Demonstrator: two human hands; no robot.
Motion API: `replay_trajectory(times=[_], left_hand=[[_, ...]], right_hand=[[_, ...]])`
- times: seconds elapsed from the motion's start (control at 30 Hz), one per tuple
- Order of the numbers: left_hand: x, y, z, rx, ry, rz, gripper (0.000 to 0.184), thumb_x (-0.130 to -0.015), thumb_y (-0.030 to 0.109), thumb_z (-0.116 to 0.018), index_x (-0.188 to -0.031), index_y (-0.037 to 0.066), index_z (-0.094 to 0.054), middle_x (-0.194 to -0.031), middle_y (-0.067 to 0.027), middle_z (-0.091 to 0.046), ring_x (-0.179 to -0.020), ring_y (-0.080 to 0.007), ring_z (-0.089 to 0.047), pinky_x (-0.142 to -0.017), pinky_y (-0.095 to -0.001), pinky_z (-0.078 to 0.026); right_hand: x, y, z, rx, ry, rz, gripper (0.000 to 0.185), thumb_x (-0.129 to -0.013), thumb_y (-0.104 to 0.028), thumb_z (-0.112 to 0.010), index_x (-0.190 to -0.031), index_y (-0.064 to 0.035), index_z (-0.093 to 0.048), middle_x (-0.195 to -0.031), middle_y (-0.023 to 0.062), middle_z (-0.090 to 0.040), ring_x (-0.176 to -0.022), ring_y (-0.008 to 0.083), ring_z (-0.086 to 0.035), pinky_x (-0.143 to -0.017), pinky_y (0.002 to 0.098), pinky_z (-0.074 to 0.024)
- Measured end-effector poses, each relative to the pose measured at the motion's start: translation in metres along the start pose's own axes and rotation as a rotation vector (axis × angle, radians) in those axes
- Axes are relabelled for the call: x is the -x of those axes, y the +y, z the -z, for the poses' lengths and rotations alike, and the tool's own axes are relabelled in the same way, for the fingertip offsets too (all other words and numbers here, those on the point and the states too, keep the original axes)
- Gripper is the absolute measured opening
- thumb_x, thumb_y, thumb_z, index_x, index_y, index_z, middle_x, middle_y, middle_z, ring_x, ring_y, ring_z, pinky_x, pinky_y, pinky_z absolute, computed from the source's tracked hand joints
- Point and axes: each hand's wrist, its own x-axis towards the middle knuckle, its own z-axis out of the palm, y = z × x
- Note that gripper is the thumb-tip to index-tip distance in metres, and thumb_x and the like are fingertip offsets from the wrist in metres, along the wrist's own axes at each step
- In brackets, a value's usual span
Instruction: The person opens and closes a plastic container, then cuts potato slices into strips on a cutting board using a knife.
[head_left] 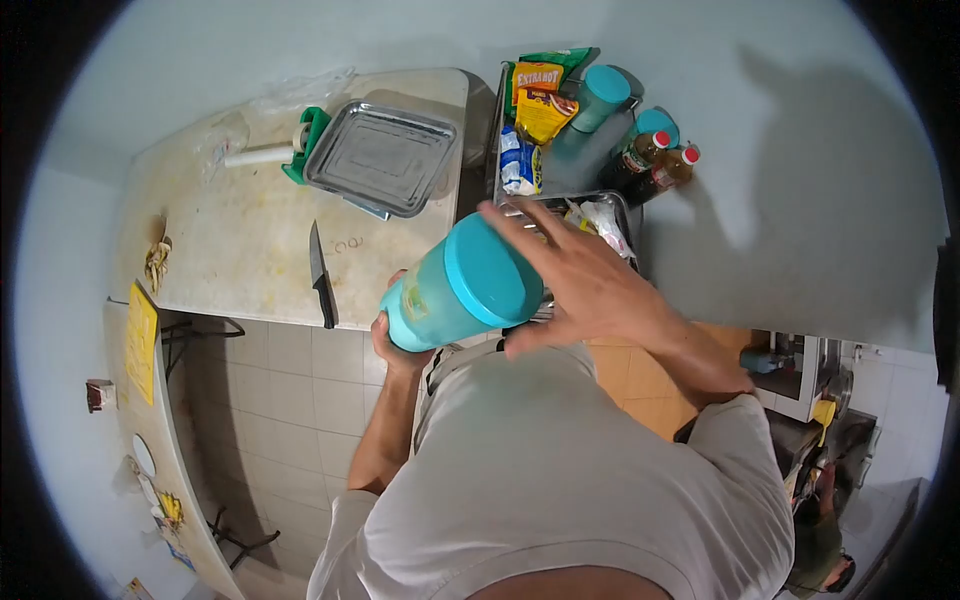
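Note:
A translucent turquoise jar (pixel 430 300) with a blue lid (pixel 492 270) is tilted in front of my body, its lid toward the upper right. My left hand (pixel 398 345) is wrapped round the jar's lower end. Beside the lid is my right hand (pixel 575 275), its fingers spread and slightly blurred; whether it touches the lid I cannot tell. To the left, a knife (pixel 320 275) with a black handle lies at the table's edge, and a steel tray (pixel 382 155) rests behind it.
On the pale table (pixel 220 260) are a green-and-white dispenser (pixel 305 145) and peels (pixel 157 262). Sauce bottles (pixel 668 170), snack packets (pixel 540 100) and another turquoise jar (pixel 600 95) stand at the back right. A person (pixel 825 545) is at lower right.

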Motion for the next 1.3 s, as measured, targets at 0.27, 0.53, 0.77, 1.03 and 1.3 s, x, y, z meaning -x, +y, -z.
replay_trajectory(times=[0.27,0.53,0.77,1.03,1.3], left_hand=[[-0.015,0.017,-0.008,0.111,-0.046,0.578,0.082,-0.086,0.065,-0.047,-0.137,0.001,-0.05,-0.107,-0.0218,-0.067,-0.073,-0.0359,-0.071,-0.046,-0.0431,-0.061],[-0.015,0.017,-0.008,0.159,-0.186,0.412,0.075,-0.085,0.062,-0.049,-0.132,0.003,-0.049,-0.111,-0.0189,-0.062,-0.086,-0.0355,-0.067,-0.064,-0.0447,-0.058],[-0.036,0.012,-0.024,-0.448,-0.006,-0.603,0.085,-0.078,0.06,-0.067,-0.136,0.007,-0.034,-0.133,-0.0199,-0.042,-0.121,-0.0322,-0.048,-0.101,-0.0475,-0.042],[-0.054,-0.027,-0.008,-0.117,-0.068,-0.203,0.08,-0.082,0.059,-0.057,-0.139,0.006,-0.038,-0.133,-0.0188,-0.049,-0.127,-0.0307,-0.049,-0.108,-0.0463,-0.039],[-0.059,-0.032,-0.017,0.391,-0.295,0.539,0.08,-0.085,0.062,-0.047,-0.14,0.004,-0.049,-0.131,-0.0191,-0.059,-0.111,-0.0358,-0.064,-0.093,-0.047,-0.055]], right_hand=[[-0.016,0.039,-0.008,0.096,0.043,0.783,0.077,-0.058,-0.041,-0.08,-0.13,-0.0267,-0.059,-0.132,0.0143,-0.051,-0.114,0.0433,-0.054,-0.087,0.0541,-0.0549],[-0.046,0.031,0.013,0.103,0.042,0.766,0.064,-0.071,-0.038,-0.075,-0.129,-0.0166,-0.058,-0.131,0.017,-0.055,-0.11,0.044,-0.058,-0.09,0.0496,-0.0532],[-0.057,0.064,-0.037,-0.586,0.115,-0.224,0.05,-0.096,-0.043,-0.055,-0.128,-0.0041,-0.055,-0.115,0.0203,-0.058,-0.104,0.0344,-0.06,-0.092,0.0357,-0.0476],[-0.052,0.057,0.018,-0.386,-0.346,-0.601,0.082,-0.088,-0.064,-0.059,-0.145,-0.007,-0.044,-0.124,0.0226,-0.058,-0.117,0.034,-0.059,-0.1,0.0442,-0.0491],[-0.039,0.04,0.035,0.245,-0.167,0.525,0.1,-0.061,-0.04,-0.085,-0.148,-0.0146,-0.042,-0.15,0.0211,-0.034,-0.122,0.0457,-0.048,-0.1,0.0543,-0.0468]])
